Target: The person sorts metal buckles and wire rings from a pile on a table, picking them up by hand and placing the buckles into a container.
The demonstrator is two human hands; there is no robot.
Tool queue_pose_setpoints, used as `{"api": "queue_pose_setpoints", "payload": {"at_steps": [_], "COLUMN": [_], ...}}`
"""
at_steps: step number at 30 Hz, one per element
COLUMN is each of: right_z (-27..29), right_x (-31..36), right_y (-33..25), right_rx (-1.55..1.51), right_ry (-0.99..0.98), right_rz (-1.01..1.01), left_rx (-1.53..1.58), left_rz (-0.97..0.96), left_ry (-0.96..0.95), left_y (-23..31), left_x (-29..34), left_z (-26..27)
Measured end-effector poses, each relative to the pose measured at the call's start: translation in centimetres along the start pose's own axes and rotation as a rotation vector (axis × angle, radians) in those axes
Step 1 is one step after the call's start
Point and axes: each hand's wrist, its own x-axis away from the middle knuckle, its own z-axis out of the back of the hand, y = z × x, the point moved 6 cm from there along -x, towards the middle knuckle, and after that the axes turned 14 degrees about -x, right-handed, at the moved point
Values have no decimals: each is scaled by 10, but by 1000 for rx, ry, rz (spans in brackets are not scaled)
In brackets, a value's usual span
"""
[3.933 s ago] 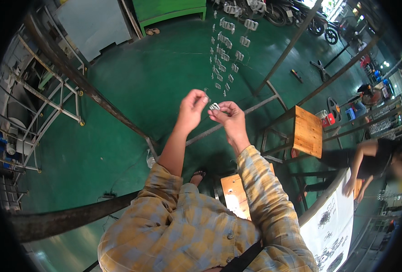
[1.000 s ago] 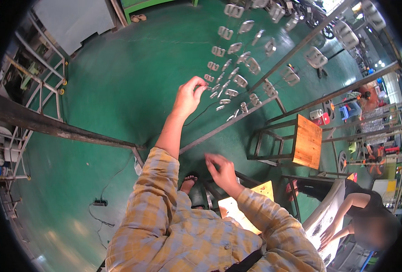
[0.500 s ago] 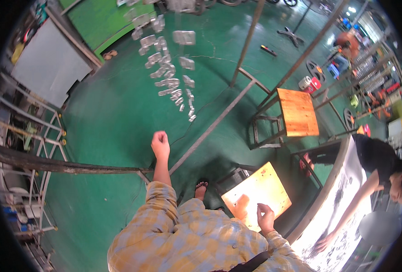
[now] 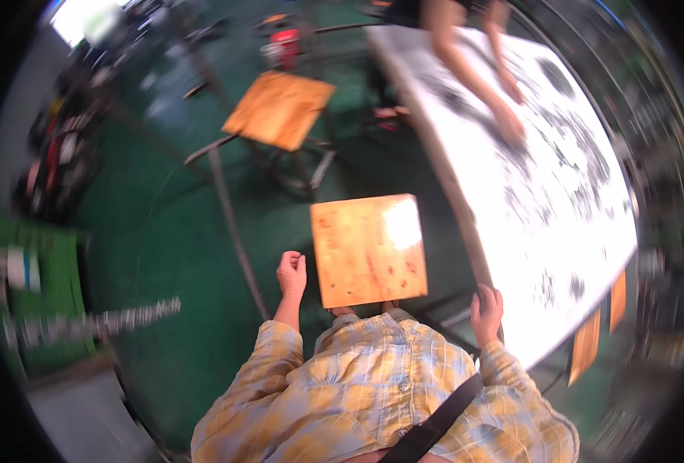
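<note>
My left hand [image 4: 292, 272] hangs just left of a square wooden stool top [image 4: 365, 251], its fingers curled together. Whatever it may hold is hidden or too small to name. At the near left edge of a white-covered table [image 4: 523, 328], my right hand [image 4: 487, 309] has its fingers bent in. I cannot make out what is in them. Many small dark pieces or marks [image 4: 543, 177] are spread over the white surface, blurred. The stool stands right in front of my body.
A co-worker's hand [image 4: 509, 127] reaches onto the table's far part. A second wooden stool [image 4: 280, 108] stands farther off, left of the table. Strings of shiny pieces [image 4: 118, 319] hang at the left. A thin metal bar [image 4: 232, 220] crosses the floor side.
My view has swung right toward the table. My left hand has come down from its raised place to beside the stool. My right hand has moved from over the stool to the table edge.
</note>
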Motion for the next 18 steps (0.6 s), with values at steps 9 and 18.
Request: {"api": "queue_pose_setpoints", "payload": {"at_steps": [9, 18], "right_z": [65, 96], "right_x": [60, 49], "right_y": [48, 85], "right_rx": [273, 337], "right_ry": [243, 241], "right_rz": [-129, -302], "left_rx": [-320, 45], "left_rz": [-674, -857], "left_ry": [-340, -258], "left_y": [152, 302], "left_x": [32, 77], "left_z": [-135, -167]}}
